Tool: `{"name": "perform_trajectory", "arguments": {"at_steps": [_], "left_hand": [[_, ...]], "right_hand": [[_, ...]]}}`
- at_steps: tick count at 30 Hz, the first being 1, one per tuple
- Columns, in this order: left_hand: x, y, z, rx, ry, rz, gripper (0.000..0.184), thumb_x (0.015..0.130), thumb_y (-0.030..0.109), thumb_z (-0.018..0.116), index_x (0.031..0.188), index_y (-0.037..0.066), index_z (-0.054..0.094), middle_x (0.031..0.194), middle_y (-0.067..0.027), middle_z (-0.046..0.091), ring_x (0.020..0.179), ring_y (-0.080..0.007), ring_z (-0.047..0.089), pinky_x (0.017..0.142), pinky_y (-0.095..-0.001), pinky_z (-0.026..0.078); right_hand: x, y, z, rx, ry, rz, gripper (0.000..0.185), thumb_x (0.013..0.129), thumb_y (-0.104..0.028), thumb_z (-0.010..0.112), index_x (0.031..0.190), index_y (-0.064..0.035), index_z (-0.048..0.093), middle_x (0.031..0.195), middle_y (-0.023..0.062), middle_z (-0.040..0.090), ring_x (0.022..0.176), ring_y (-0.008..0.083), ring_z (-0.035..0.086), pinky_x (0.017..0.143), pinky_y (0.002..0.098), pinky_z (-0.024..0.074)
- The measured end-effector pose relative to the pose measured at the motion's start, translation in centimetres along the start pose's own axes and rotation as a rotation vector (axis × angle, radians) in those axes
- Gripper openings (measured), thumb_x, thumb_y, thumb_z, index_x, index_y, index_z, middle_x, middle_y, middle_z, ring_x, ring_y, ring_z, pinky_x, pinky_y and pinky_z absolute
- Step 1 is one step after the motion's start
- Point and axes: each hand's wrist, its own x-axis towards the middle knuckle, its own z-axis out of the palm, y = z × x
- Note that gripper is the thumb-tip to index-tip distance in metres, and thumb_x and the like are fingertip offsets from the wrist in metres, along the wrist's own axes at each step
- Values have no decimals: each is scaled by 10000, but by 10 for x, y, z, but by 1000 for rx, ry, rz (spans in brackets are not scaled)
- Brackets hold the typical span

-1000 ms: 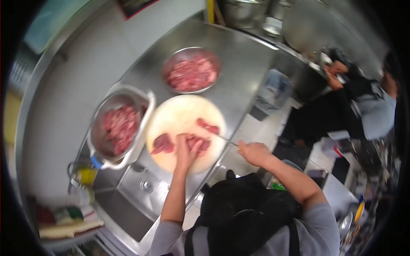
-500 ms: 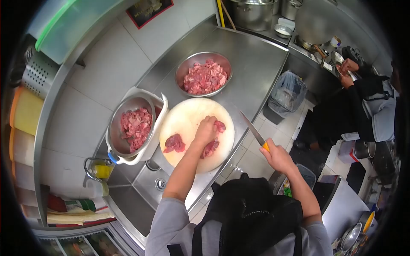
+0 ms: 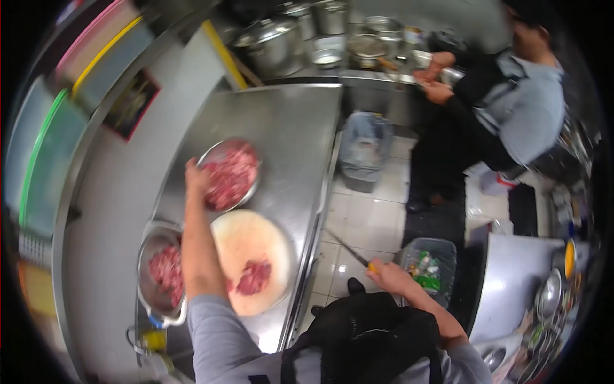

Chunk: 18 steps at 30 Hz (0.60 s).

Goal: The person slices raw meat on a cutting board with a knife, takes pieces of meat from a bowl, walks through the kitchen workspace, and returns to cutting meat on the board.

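Note:
My left hand (image 3: 197, 177) is at the left rim of a round metal bowl (image 3: 257, 182) heaped with cut raw meat (image 3: 231, 176). Its fingers appear closed over the rim, though motion blurs them. In front of that bowl lies a round white cutting board (image 3: 240, 230) with red meat pieces (image 3: 254, 277) near its front. My left forearm crosses the board's left edge. Off the counter's right side, my right hand (image 3: 389, 276) grips the yellow handle of a knife (image 3: 348, 248). The blade points away and to the left, over the floor.
A second metal bowl of meat (image 3: 146, 272) stands left of the board, partly behind my forearm. Beyond the steel counter (image 3: 294, 134) is a lined bin (image 3: 366, 153); another bin (image 3: 441, 259) is near my right hand. A co-worker (image 3: 527, 109) works at the back right.
My left hand has gone from the meat on the board to the far bowl's left rim. The view has turned right. The knife stays in my right hand.

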Motion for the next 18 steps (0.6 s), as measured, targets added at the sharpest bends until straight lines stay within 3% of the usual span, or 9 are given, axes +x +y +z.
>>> {"name": "perform_trajectory", "arguments": {"at_steps": [1,4,6,8,10,12,14,17,18], "left_hand": [[22,-27,12,-19,-26,5,755,894,99,751,1574,-46,456,1517,-310,578,1418,-405,579,1188,-440,463],[18,-17,25,-65,-96,-119,747,941,172,784,1575,-46,454,1531,-295,566,1417,-368,576,1180,-436,467],[-21,-1,17,-235,-201,-70,693,977,231,792,1542,-47,501,1476,-248,626,1352,-309,623,1134,-421,502],[-64,13,-8,-209,-368,180,603,1006,254,784,1488,-37,570,1395,-196,688,1267,-252,666,1079,-395,535],[-130,28,-41,-278,-463,146,515,1024,229,766,1455,-9,617,1349,-152,725,1211,-248,698,1051,-378,550],[-193,25,-72,-122,-480,132,499,1028,214,758,1474,41,617,1383,-140,712,1257,-259,683,1068,-381,546],[-258,-14,-88,-130,-520,84,551,1004,256,787,1498,89,608,1418,-154,693,1289,-298,672,1090,-409,542],[-349,-17,-98,130,-575,0,718,917,297,866,1541,96,575,1483,-168,637,1340,-321,618,1145,-429,502],[-373,-55,-77,176,-493,175,741,901,318,869,1549,115,572,1497,-166,623,1358,-352,592,1166,-455,473]], "right_hand": [[1,-5,-6,2,-6,-18,402,1081,-482,602,1252,-124,542,868,270,744,875,548,714,779,646,567],[8,-11,-15,-24,11,-62,381,1085,-469,599,1235,-125,532,880,256,751,877,540,718,772,653,562],[10,-16,-24,-31,-22,-79,369,1091,-465,590,1236,-131,528,877,250,750,876,544,714,766,652,557],[17,-24,-33,46,-48,-120,375,1093,-472,587,1240,-133,523,866,264,739,869,557,704,760,656,550],[32,-21,-27,46,-64,-158,386,1084,-479,610,1227,-127,538,873,292,728,857,567,690,767,654,550],[38,-40,-37,-4,-105,-232,385,1082,-466,626,1232,-119,549,881,285,732,849,567,688,756,631,548],[45,-57,-41,203,-32,-263,374,1082,-433,641,1241,-107,549,866,272,730,848,560,689,742,604,542],[61,-66,-37,117,-65,-247,359,1080,-406,653,1220,-91,553,848,263,728,852,547,692,735,588,537],[64,-68,-36,107,-78,-259,359,1080,-406,653,1220,-91,553,848,263,728,852,547,692,735,588,537]]}}
